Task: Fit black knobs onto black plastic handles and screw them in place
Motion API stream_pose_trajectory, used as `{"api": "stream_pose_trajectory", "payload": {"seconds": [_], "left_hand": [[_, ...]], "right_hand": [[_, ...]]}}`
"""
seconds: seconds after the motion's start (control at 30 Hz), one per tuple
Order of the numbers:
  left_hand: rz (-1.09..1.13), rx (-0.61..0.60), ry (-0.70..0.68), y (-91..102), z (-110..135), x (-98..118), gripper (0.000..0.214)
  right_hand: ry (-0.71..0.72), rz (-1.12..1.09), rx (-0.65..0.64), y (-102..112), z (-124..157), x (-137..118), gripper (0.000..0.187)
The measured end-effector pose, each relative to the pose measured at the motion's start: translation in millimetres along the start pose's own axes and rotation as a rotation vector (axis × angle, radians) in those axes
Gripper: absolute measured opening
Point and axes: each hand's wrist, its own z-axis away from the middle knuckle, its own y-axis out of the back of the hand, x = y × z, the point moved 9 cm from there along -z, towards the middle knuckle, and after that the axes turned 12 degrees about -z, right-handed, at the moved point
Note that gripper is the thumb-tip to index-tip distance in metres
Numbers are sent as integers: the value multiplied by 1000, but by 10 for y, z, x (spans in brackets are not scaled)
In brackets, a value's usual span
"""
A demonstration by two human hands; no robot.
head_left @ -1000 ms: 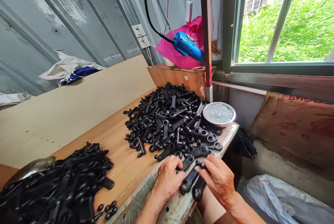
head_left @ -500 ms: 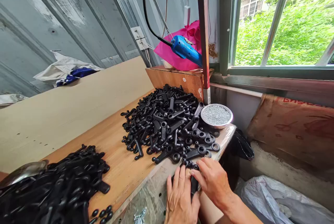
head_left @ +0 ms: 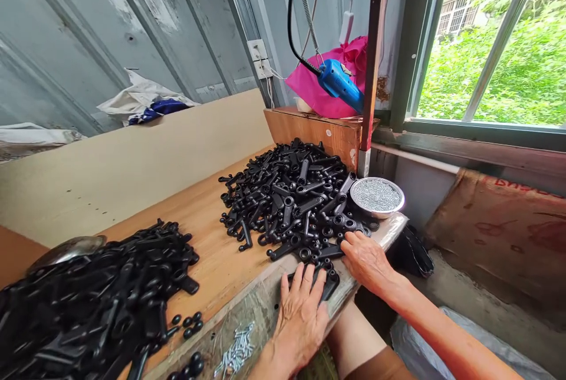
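Note:
My left hand [head_left: 300, 315] lies flat on the front edge of the wooden bench [head_left: 207, 262], fingers spread over a few black ring-ended plastic arms [head_left: 329, 285]. My right hand [head_left: 365, 259] reaches to the near edge of the big heap of black arms [head_left: 292, 200], its fingertips curled on one arm [head_left: 329, 252] at the heap's rim; whether it grips the arm is unclear. A second pile of black parts [head_left: 97, 297] fills the bench's left front.
A metal bowl of small screws [head_left: 377, 196] stands right of the heap. Loose screws [head_left: 236, 350] and small black caps [head_left: 190, 324] lie near the front edge. A blue power screwdriver [head_left: 339, 84] hangs above a wooden box [head_left: 316, 131]. Window at right.
My right hand has moved forward from the front edge up to the heap's rim. My left hand has flattened over the arms, and the view has shifted left.

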Motion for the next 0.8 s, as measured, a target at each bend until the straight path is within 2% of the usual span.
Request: {"api": "stream_pose_trajectory", "payload": {"seconds": [0.1,0.2,0.33,0.43,0.57,0.7,0.8], "left_hand": [[9,-9,-8,23,-39,-5,50],[9,5,-5,38,-64,-1,49],[15,30,12,23,-109,26,49],[27,59,20,3,-154,45,49],[58,95,20,-20,-186,41,49],[101,122,13,-20,-185,7,51],[140,160,28,27,-164,-70,53]], "right_hand": [[38,7,26,98,-20,-26,13],[52,9,78,334,61,-18,11],[96,-51,253,729,396,-70,24],[84,-58,378,857,707,-169,38],[69,0,491,794,921,-428,43],[102,-8,558,640,866,-692,45],[70,-7,505,420,762,-776,40]]}}
